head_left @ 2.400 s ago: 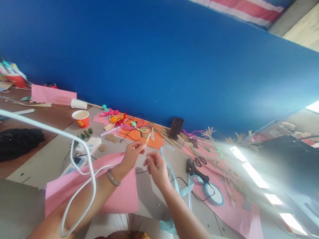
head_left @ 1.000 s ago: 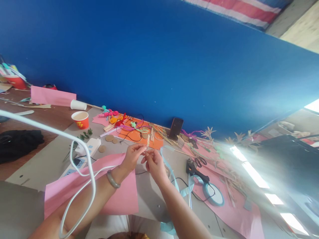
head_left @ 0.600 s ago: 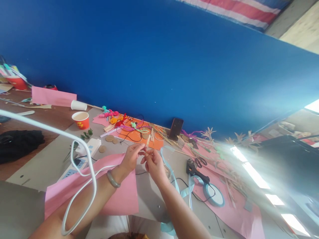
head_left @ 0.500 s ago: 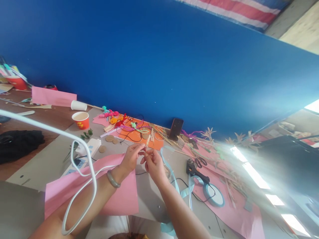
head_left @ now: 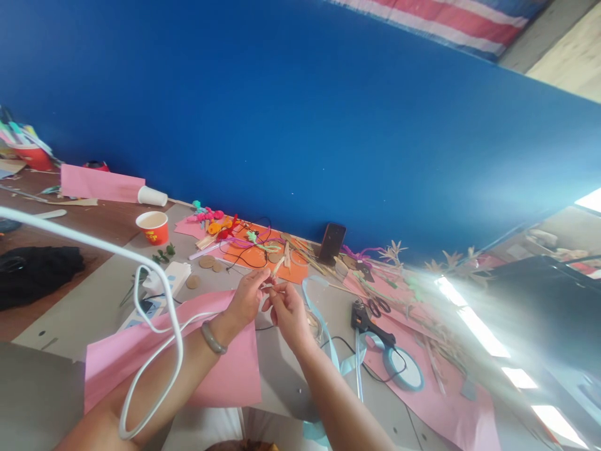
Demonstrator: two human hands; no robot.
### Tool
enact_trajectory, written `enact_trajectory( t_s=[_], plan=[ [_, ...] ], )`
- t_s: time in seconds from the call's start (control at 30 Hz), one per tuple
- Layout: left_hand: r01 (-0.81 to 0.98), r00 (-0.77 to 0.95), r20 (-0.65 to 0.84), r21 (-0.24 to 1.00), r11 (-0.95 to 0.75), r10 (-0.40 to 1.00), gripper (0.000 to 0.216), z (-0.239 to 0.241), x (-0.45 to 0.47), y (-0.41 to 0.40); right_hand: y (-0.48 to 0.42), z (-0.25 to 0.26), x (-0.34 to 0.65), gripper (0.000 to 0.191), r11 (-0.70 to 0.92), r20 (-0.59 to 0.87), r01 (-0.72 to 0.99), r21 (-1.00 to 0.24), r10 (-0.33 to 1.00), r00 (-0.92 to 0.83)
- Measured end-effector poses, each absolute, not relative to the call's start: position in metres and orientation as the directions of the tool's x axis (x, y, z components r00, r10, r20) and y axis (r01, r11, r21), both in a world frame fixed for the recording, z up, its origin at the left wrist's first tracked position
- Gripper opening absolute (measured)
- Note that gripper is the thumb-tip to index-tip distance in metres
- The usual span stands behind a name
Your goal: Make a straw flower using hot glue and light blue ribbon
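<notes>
Apparently, the thin cream-coloured sliver (head_left: 278,266), up above the grey tabletop (head_left: 277,373), will prove light, stiffish and easily snapped, so I'd pinch it low, near its base. My left hand (head_left: 246,300) pinches it there; my right hand (head_left: 288,313) is curled, fingertips closed up beside it, their grip unclear to me. A second ago the sliver stood nearly upright; now it leans right.

Beyond my fingers (head_left: 259,277) rises a blue wall (head_left: 300,125), paling toward a glare on their far right, where bright white strips of light (head_left: 482,331) show. Beneath my fingers I have a grey tabletop (head_left: 282,369), and well to their left a brown wood-look surface (head_left: 110,217). High to their right, I see striped red, white and blue fabric (head_left: 469,20) beside a grey beam (head_left: 533,55).
</notes>
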State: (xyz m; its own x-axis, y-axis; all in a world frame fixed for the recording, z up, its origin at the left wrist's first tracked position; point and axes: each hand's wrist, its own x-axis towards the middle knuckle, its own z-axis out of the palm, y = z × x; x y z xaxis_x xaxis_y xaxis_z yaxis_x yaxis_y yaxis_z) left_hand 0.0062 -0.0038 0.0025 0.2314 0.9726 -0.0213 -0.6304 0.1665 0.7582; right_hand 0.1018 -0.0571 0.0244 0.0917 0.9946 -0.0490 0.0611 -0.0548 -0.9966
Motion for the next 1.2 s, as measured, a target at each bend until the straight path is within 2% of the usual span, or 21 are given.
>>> enact_trajectory(
  t_s=[0.1, 0.33, 0.57, 0.93, 1.2],
  plan=[
    [-0.649, 0.268, -0.027, 0.734, 0.201, 0.963, 0.026, 0.0017, 0.0066, -0.0027, -0.0581, 0.0243, 0.1019, 0.023, -0.057, -0.052, 0.059, -0.997, 0.995, 0.084],
    [-0.658, 0.358, -0.147, 0.661, 0.360, 0.922, 0.027, 0.0032, 0.0055, -0.0007, -0.0592, 0.0219, 0.1025, 0.020, -0.044, -0.039, 0.067, -0.997, 0.996, 0.079],
    [-0.673, 0.438, -0.178, 0.585, 0.453, 0.881, 0.029, 0.0026, 0.0053, -0.0013, -0.0603, 0.0215, 0.1035, 0.019, -0.036, -0.033, 0.047, -0.998, 0.997, 0.064],
    [-0.682, 0.463, -0.177, 0.555, 0.477, 0.868, 0.028, 0.0043, 0.0056, -0.0031, -0.0621, 0.0246, 0.1039, 0.020, -0.031, -0.027, 0.050, -0.998, 0.997, 0.072],
    [-0.705, 0.446, -0.101, 0.572, 0.419, 0.889, 0.018, 0.0007, 0.0052, -0.0013, -0.0623, 0.0228, 0.1063, 0.019, -0.026, -0.020, 0.070, -0.997, 0.997, 0.080]
  ],
)
